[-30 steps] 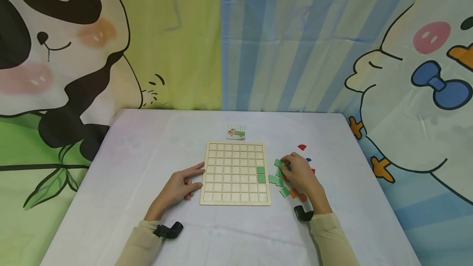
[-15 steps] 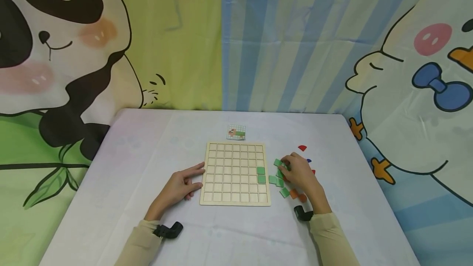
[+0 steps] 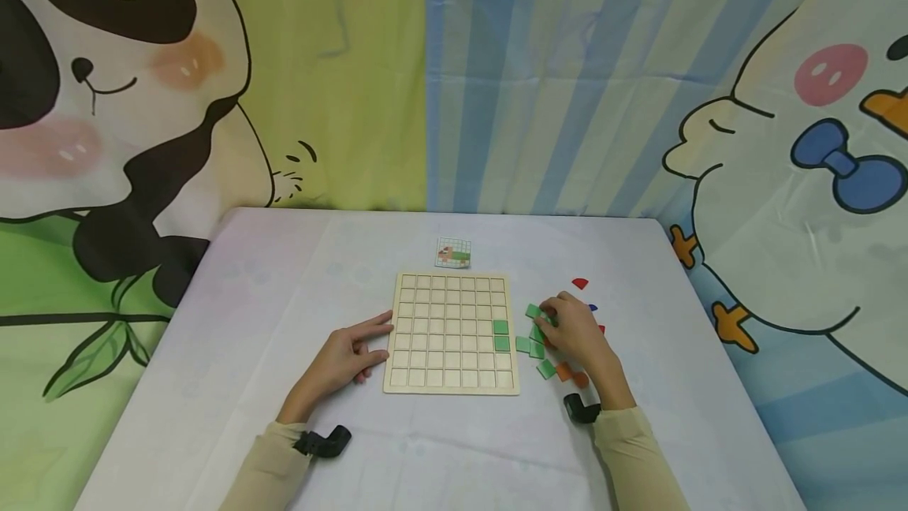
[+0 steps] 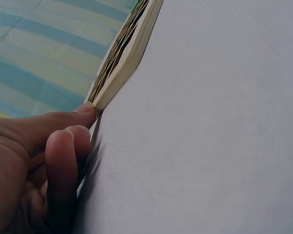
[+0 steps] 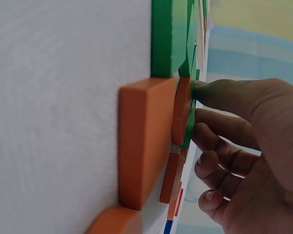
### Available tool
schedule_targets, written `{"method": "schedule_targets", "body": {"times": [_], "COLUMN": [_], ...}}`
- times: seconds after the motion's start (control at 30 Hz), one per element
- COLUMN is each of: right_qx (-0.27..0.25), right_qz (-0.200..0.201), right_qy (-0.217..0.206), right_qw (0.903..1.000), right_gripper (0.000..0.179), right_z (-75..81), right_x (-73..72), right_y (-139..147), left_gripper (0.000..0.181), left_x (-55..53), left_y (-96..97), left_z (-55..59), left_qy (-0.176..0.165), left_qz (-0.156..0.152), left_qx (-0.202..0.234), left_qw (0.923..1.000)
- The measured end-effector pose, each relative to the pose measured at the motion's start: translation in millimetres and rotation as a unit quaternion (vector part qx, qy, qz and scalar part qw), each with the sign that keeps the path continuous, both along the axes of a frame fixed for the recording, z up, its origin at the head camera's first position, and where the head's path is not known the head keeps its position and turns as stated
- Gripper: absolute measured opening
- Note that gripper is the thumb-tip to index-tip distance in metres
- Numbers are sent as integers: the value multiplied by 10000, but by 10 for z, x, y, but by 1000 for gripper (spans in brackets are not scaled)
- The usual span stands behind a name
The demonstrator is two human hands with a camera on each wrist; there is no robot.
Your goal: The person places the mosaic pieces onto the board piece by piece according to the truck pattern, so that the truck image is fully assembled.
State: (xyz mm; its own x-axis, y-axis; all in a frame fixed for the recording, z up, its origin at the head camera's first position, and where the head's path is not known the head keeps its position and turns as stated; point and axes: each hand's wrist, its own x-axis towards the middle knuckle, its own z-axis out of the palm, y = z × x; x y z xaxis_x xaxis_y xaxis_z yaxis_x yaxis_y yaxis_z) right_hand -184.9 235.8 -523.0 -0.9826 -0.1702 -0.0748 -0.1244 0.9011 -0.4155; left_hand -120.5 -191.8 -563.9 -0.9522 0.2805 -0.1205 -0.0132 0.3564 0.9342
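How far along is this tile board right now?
Done: two green tiles sit in the board's rightmost column. In hand: the left hand touches the board's left edge; the right hand is at the loose green tiles, grip unclear. Remaining: most squares are bare, orange pieces lie loose, and the picture card seems to show a larger design.

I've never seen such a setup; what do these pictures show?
No machine here: someone works bare-handed. The wide picture comes from a head-worn camera; the two close-ups come from wrist cameras. On the white cloth lies a gridded board holding two green square tiles, with a pattern card beyond it, and loose green tiles and orange pieces to its right. The left hand touches the board's edge; the right hand has fingertips at the loose green tiles; whether one is held is unclear.
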Motion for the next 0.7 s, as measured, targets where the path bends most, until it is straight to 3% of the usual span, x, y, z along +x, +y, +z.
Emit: {"method": "schedule_targets", "body": {"times": [0.5, 0.7], "right_qx": [-52, -167], "right_qz": [111, 368], "right_qy": [207, 425], "right_qw": [9997, 9983], "right_gripper": [31, 30], "right_z": [39, 44], "right_x": [58, 102], "right_y": [-100, -179], "left_gripper": [53, 54], "left_x": [2, 0], "left_y": [-3, -2], "left_z": [12, 16], "left_qy": [39, 17], "left_qz": [-26, -4], "left_qx": [-57, -111], "left_qw": [10000, 9999]}}
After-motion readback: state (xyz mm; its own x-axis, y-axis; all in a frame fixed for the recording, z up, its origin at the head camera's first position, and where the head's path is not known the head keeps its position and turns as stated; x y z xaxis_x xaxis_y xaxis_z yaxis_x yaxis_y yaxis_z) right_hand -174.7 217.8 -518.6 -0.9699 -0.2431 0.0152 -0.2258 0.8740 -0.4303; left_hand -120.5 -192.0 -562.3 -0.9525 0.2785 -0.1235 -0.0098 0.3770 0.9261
